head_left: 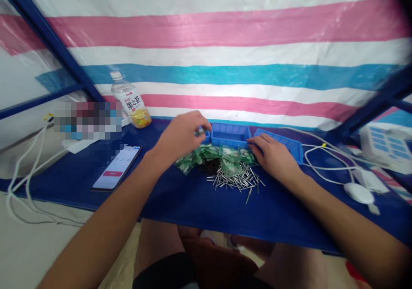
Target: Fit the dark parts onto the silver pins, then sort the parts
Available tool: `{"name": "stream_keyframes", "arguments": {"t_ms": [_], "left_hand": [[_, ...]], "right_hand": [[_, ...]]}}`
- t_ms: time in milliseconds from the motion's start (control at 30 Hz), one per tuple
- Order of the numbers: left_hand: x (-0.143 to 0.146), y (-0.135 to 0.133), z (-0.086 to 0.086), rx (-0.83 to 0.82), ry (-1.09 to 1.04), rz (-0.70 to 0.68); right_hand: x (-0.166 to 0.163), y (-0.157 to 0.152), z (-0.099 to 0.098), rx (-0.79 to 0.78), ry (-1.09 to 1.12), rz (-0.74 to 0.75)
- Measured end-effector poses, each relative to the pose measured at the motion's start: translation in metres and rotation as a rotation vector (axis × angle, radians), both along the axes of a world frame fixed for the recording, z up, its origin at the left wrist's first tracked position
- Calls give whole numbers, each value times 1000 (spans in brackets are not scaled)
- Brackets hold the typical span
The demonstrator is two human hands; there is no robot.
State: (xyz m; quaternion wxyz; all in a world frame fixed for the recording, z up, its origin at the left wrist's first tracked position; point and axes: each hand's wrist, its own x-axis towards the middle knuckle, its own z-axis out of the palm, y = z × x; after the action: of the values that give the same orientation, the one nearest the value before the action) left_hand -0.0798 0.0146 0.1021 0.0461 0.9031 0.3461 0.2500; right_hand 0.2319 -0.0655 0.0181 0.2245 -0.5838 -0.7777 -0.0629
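Bright metal among glossy plastic
Smooth, shiny metal pins (236,179) lie at six o'clock from crinkly, glossy translucent green plastic packets (233,158); smooth plastic bins (229,142) at twelve, then creased, shiny striped plastic sheeting (209,31).

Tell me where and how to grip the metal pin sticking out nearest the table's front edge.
The metal pin is probably best pinched by its near end, coming from the front: it is thin and straight, and that end juts clear of the pile of pins.

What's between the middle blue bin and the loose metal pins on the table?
A heap of green packets lies between the middle blue bin and the metal pins, as the head view shows.
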Motion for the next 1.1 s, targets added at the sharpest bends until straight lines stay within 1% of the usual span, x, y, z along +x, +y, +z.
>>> {"name": "stream_keyframes", "arguments": {"t_ms": [67, 100, 167, 233, 333, 400, 467, 567, 667, 767, 900, 1100], "left_hand": [[2, -17, -18, -26, 25, -140], [2, -22, -29, -25, 34, -172], [2, -29, -47, -31, 39, -199], [2, -31, -56, -60, -32, -219], [3, -27, -54, -63, -140, -226], [5, -17, -50, 15, -175, -177], [9, -1, -50, 65, -138, -117], [14, 27, -57, 49, -28, -42], [16, 45, -65, 48, 39, -27], [15, 47, -67, 25, 43, -68], [12, 40, -65, -40, 19, -127], [15, 31, -63, -81, 1, -95]], "right_hand": [[0, 0, -1, 4, 3, 3], [0, 1, -1, 7, 3, 3], [1, 1, -2, 8, -3, 2], [2, 2, -2, 7, -9, 1], [2, 0, -2, 11, -23, 1], [2, -1, -1, 18, -46, -16], [2, -2, 0, 21, -74, -36], [2, -3, 0, 19, -99, -38], [3, -2, -1, 27, -108, -30], [5, 0, -2, 32, -113, -30], [8, 1, -3, 38, -113, -26], [8, -3, -4, 57, -130, -23]]}}
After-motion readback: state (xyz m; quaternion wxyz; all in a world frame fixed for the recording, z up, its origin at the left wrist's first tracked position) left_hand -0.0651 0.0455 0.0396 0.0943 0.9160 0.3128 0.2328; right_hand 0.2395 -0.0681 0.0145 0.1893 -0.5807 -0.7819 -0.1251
